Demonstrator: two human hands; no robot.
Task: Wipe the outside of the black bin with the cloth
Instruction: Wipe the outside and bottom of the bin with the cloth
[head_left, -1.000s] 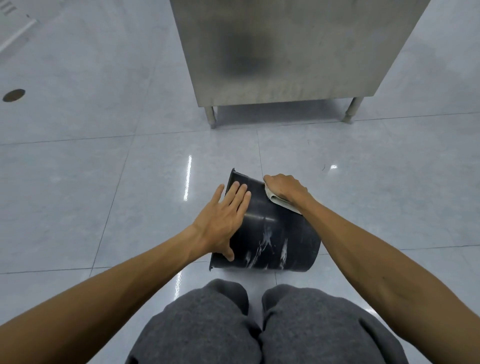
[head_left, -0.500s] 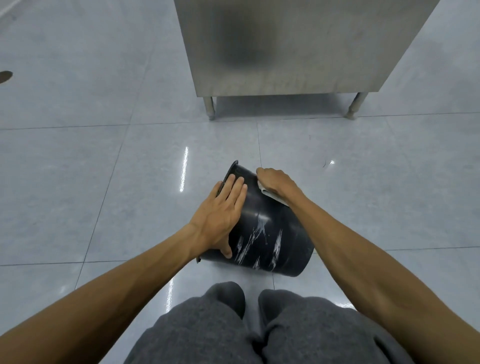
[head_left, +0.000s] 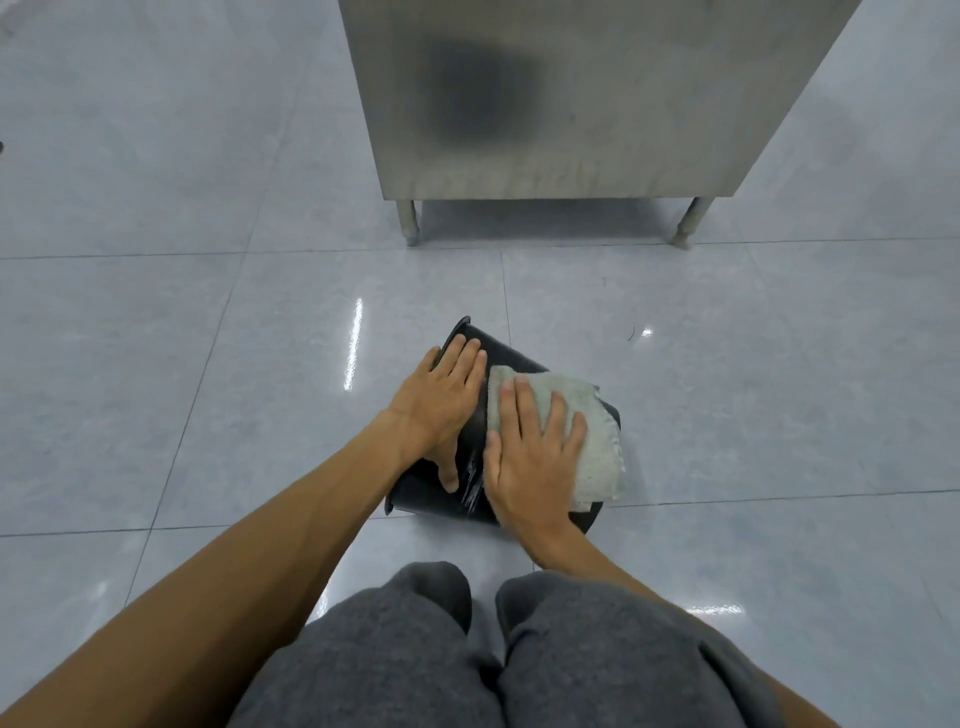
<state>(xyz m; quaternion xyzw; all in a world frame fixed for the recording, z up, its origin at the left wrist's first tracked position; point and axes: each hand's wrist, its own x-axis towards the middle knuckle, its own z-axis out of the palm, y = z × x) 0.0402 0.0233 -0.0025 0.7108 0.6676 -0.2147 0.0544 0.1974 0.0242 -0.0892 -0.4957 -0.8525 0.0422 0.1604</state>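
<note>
The black bin (head_left: 511, 351) lies on its side on the tiled floor, its rim pointing away from me to the upper left. My left hand (head_left: 444, 400) rests flat on the bin's left side, fingers spread toward the rim. A pale green-grey cloth (head_left: 597, 441) is spread over the bin's upper right side. My right hand (head_left: 532, 457) presses flat on the cloth, fingers apart. White streaks show on the black wall between my hands. Most of the bin's near end is hidden under my right hand and the cloth.
A stainless steel cabinet (head_left: 571, 104) on short legs stands just beyond the bin. Glossy grey floor tiles (head_left: 208, 364) spread to both sides. My knees in grey trousers (head_left: 493, 660) are close below the bin.
My right hand slid from the bin's far rim toward its near end, and the cloth now lies spread out under a flat palm. My left hand stayed on the left side.
</note>
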